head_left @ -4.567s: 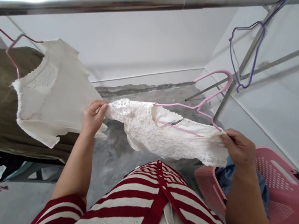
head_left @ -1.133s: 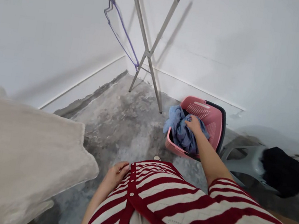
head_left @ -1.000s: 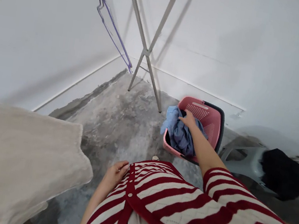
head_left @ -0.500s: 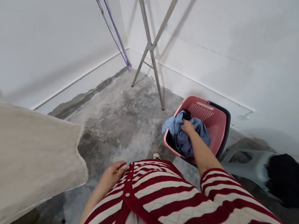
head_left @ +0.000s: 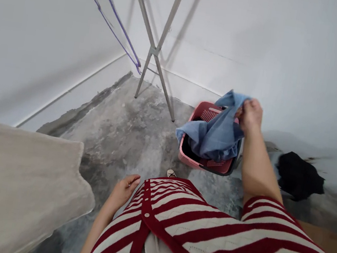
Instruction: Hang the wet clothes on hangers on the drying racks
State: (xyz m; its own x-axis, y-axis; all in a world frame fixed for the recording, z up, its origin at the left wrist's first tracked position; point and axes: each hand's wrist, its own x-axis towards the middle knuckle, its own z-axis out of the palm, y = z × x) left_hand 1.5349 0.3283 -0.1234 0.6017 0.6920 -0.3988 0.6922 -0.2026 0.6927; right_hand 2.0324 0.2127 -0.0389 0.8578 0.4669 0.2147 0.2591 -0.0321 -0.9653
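Grey mottled floor (head_left: 118, 123) — white walls (head_left: 263, 43) | right hand (head_left: 251, 115) gripping blue garment (head_left: 222, 132) | left hand (head_left: 123, 191) slack, unclenched

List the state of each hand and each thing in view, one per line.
Right hand: closed on the blue garment.
Left hand: loosely curled, holding nothing visible.
Blue garment: crumpled, one end held up.
Pink basket: upright, partly covered by the blue garment.
Purple hanger: hanging, bare.
Cream garment: hanging, partly out of frame.
Rack legs: crossed, spread.
Black cloth: bunched up.
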